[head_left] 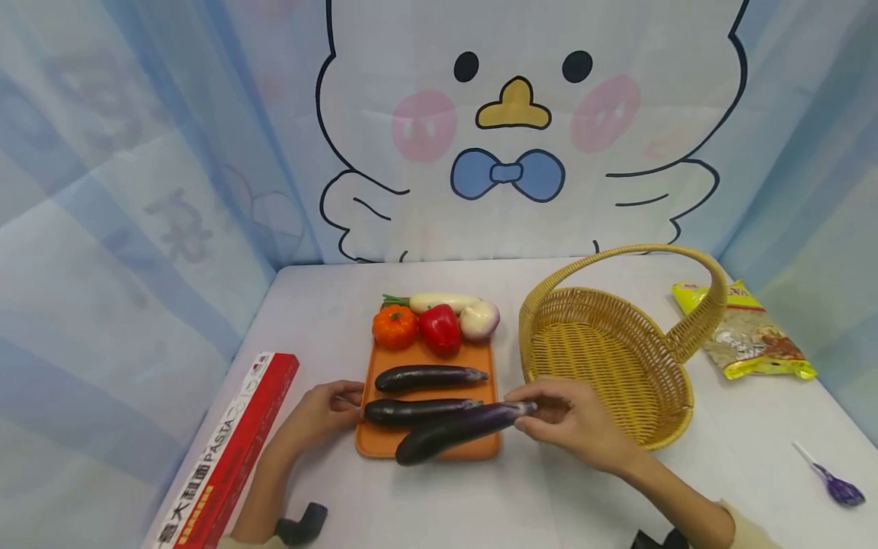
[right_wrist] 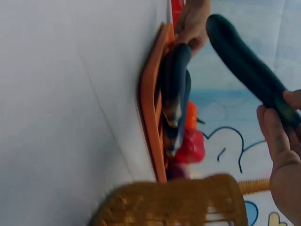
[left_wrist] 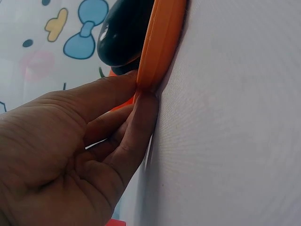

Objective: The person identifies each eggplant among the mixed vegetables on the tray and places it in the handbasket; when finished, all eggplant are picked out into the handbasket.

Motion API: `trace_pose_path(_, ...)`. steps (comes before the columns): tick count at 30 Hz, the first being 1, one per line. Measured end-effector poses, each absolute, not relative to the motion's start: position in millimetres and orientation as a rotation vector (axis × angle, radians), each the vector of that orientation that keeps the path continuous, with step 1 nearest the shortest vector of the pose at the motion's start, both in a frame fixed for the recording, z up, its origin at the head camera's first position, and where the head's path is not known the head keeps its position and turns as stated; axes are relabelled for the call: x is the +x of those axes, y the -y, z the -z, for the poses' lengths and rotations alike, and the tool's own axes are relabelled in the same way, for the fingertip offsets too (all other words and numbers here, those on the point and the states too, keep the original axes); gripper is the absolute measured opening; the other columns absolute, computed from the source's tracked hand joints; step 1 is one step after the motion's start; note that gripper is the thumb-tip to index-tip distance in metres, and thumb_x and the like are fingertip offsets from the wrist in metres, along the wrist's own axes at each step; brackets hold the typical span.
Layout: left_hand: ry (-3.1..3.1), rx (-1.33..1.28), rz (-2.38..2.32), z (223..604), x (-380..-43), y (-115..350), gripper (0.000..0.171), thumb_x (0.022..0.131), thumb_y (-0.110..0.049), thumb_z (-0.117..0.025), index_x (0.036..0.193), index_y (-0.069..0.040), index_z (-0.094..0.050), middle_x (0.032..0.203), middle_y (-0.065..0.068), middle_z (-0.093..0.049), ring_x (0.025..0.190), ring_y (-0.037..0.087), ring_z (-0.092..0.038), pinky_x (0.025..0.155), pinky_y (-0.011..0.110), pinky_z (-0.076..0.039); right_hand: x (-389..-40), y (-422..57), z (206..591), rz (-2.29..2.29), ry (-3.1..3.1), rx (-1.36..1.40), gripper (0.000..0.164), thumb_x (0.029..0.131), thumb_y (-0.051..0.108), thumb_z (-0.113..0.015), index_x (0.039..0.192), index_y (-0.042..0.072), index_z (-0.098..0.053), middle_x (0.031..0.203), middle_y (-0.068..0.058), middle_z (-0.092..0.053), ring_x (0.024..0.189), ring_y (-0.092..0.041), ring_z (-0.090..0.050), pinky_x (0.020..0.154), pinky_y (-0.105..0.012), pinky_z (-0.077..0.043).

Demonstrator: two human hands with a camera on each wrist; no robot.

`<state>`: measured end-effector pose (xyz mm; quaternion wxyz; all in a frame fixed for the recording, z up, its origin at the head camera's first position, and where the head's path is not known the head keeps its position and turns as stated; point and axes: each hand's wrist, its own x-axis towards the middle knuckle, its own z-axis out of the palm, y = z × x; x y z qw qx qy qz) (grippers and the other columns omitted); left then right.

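Observation:
My right hand [head_left: 576, 419] grips a dark purple eggplant [head_left: 453, 435] by its stem end. In the right wrist view this eggplant [right_wrist: 244, 63] is raised above the others and tilts, thick end pointing away from the hand. At the left edge of the orange tray [head_left: 373, 444] is my left hand [head_left: 322, 415]. Its thumb and fingers pinch the tray's rim [left_wrist: 160, 52], as the left wrist view shows. Two more eggplants lie across the tray, one farther back [head_left: 428, 377] and one nearer [head_left: 405, 412], partly covered by the held one.
Behind the eggplants sit an orange pumpkin [head_left: 395, 328], a red bell pepper [head_left: 441, 332], a white radish [head_left: 446, 303] and a round purple-white vegetable [head_left: 479, 320]. A wicker basket [head_left: 675, 381] stands right, before a yellow food packet [head_left: 754, 335]. A pasta box [head_left: 233, 450] lies left, a purple lollipop [head_left: 844, 490] far right.

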<state>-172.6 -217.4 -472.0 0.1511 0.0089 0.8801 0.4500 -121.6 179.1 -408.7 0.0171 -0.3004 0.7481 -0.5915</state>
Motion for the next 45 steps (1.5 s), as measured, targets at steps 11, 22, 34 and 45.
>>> trace_pose_path(11,-2.533,0.017,-1.283,470,-172,216,0.048,0.084,-0.024,-0.080,0.128,-0.012,-0.065,0.098,-0.002,-0.067,0.087,0.015,-0.065,0.081,0.035,-0.056,-131,-223,371,1.635,-2.500,-1.067,0.035,0.083,-0.005,-0.076,0.112,0.012,-0.072,0.105,0.000,-0.071,0.084,-0.019,-0.067,0.068,-0.033,-0.058)
trace_pose_path(22,-2.520,0.013,-1.273,471,-172,216,0.049,0.084,-0.026,-0.080,0.129,-0.012,-0.064,0.099,-0.002,-0.067,0.088,0.015,-0.065,0.081,0.035,-0.056,-140,-267,336,1.446,-2.709,-1.115,0.042,0.079,-0.013,-0.075,0.112,0.013,-0.071,0.102,0.001,-0.069,0.075,-0.014,-0.063,0.061,-0.025,-0.056)
trace_pose_path(34,-2.521,0.033,-1.268,472,-174,218,0.050,0.085,-0.026,-0.079,0.130,-0.012,-0.064,0.100,-0.001,-0.067,0.090,0.016,-0.064,0.082,0.035,-0.055,-160,-307,320,1.357,-2.721,-1.172,0.046,0.075,-0.021,-0.073,0.113,0.005,-0.071,0.099,-0.004,-0.067,0.075,-0.014,-0.065,0.062,-0.022,-0.054)
trace_pose_path(45,-2.518,0.039,-1.275,473,-175,219,0.050,0.085,-0.026,-0.079,0.130,-0.011,-0.063,0.101,-0.001,-0.067,0.090,0.016,-0.065,0.083,0.036,-0.055,-174,-337,320,1.287,-2.766,-1.107,0.045,0.077,-0.021,-0.071,0.116,0.002,-0.068,0.097,-0.007,-0.063,0.073,-0.014,-0.064,0.057,-0.023,-0.053)
